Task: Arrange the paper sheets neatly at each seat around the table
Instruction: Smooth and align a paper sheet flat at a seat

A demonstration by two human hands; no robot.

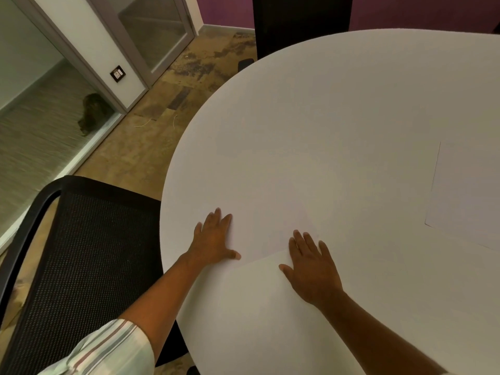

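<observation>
White counter [338, 104]: both hands, left hand [213, 239] and right hand [313, 269], flat and spread, squaring near sheet [257, 293]; far sheet [468, 190] placed; other seats remain.

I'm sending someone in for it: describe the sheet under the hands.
Find the round white table beside the black mesh chair. At its near-left edge lies a white paper sheet with both hands, left and right, flat on it. The other sheet lies untouched far right.
</observation>
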